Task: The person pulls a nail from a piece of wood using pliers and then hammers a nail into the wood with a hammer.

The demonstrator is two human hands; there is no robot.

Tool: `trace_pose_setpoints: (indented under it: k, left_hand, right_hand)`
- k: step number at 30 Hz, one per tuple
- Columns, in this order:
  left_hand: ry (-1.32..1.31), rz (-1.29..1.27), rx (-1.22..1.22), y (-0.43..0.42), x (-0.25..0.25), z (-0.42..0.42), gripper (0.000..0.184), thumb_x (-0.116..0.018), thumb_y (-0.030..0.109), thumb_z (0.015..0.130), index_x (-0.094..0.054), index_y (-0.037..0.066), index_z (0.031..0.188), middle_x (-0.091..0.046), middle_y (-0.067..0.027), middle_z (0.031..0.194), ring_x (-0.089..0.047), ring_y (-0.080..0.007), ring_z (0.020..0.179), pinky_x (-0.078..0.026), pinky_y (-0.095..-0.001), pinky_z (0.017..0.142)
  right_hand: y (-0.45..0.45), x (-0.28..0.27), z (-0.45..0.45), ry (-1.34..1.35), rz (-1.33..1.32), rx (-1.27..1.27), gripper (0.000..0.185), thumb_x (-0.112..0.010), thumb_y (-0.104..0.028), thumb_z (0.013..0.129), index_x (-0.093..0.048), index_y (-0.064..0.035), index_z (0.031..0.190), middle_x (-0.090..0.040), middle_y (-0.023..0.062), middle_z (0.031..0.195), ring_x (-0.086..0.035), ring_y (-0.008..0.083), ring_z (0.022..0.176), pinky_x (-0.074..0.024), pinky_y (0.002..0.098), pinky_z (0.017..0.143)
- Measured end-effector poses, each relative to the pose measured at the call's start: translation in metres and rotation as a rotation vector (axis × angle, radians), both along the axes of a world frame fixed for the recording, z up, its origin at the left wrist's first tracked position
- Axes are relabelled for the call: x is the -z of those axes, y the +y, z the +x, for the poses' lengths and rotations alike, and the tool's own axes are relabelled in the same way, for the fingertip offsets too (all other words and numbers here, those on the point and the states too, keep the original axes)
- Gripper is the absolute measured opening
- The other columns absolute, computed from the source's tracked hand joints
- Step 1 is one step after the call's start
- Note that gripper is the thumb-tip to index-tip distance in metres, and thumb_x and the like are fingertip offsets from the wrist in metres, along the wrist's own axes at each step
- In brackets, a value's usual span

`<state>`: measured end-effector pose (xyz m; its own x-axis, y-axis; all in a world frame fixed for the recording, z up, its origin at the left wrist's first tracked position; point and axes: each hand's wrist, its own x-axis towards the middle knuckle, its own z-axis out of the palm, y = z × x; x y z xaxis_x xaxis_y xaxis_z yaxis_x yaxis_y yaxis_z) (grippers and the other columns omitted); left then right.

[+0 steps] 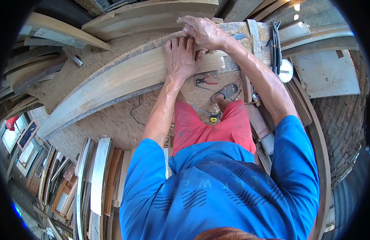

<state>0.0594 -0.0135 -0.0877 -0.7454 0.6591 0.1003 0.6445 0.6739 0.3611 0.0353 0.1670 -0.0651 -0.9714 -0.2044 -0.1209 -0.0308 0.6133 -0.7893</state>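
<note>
A long curved wooden plank [117, 80] stretches from the lower left up to the workbench in front of me. My left hand [183, 56] lies on its face near the right end, palm down with the fingers stretched toward the far edge. Just beyond and to the right, my right hand [205, 32] is bent over that far edge, its fingers curled together and pointing left. Whatever those fingers hold, if anything, is hidden. A blue-handled item [239, 36] rests on the bench right of the right wrist.
Red-handled pliers [205, 81] and a yellow tape measure [213, 119] lie below the plank, near my sandalled foot [227, 93]. Black clamp-like tools [276, 48] hang at the bench's right end. Boards [101, 176] stand stacked at lower left. Sawdust [59, 90] covers the ground.
</note>
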Motion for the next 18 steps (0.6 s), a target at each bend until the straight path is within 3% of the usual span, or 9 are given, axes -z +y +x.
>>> trace_pose_setpoints:
  k: [6,8,11,14,18]
  left_hand:
    - [-0.058,0.144,-0.017,0.002,-0.001,-0.002,0.051,-0.082,0.036,0.084,-0.069,0.004,0.122,-0.066,-0.0150,0.123,-0.057,-0.0358,0.117,-0.038,-0.0507,0.101]
    - [-0.065,0.194,-0.036,0.003,0.010,-0.003,0.052,-0.085,0.032,0.080,-0.068,0.006,0.122,-0.066,-0.0146,0.122,-0.059,-0.0354,0.117,-0.038,-0.0505,0.100]
    - [-0.164,0.307,-0.136,0.006,0.011,-0.002,0.054,-0.087,0.033,0.077,-0.068,0.008,0.120,-0.067,-0.0143,0.121,-0.060,-0.0348,0.117,-0.038,-0.0507,0.102]
    - [-0.138,0.462,-0.180,0.010,0.018,-0.001,0.039,-0.085,0.032,0.073,-0.074,0.010,0.103,-0.073,-0.0112,0.106,-0.063,-0.0321,0.109,-0.038,-0.0501,0.100]
    - [-0.183,0.357,-0.126,0.006,0.015,0.001,0.051,-0.086,0.032,0.078,-0.067,0.009,0.119,-0.068,-0.0136,0.118,-0.060,-0.0339,0.120,-0.036,-0.0514,0.107]
  right_hand:
    - [-0.017,0.000,-0.005,0.044,0.045,-0.044,0.041,-0.054,-0.017,0.108,-0.058,-0.0025,0.146,-0.070,0.0250,0.130,-0.066,0.0434,0.121,-0.0514,0.0499,0.106]
    - [-0.018,-0.009,-0.009,-0.048,0.071,-0.060,0.043,-0.059,-0.014,0.105,-0.059,-0.0033,0.146,-0.069,0.0242,0.133,-0.065,0.0428,0.125,-0.0511,0.0489,0.107]
    - [-0.023,-0.010,-0.010,-0.087,0.098,-0.092,0.044,-0.061,-0.012,0.103,-0.059,-0.0041,0.147,-0.069,0.0237,0.135,-0.065,0.0423,0.126,-0.0508,0.0487,0.108]
    - [-0.028,-0.015,-0.013,-0.143,0.072,-0.071,0.045,-0.062,-0.011,0.102,-0.060,-0.0045,0.147,-0.069,0.0231,0.136,-0.064,0.0414,0.128,-0.0508,0.0482,0.109]
    - [-0.032,-0.009,-0.015,-0.138,0.074,-0.071,0.045,-0.060,-0.011,0.103,-0.060,-0.0046,0.147,-0.069,0.0221,0.137,-0.064,0.0405,0.128,-0.0506,0.0477,0.110]
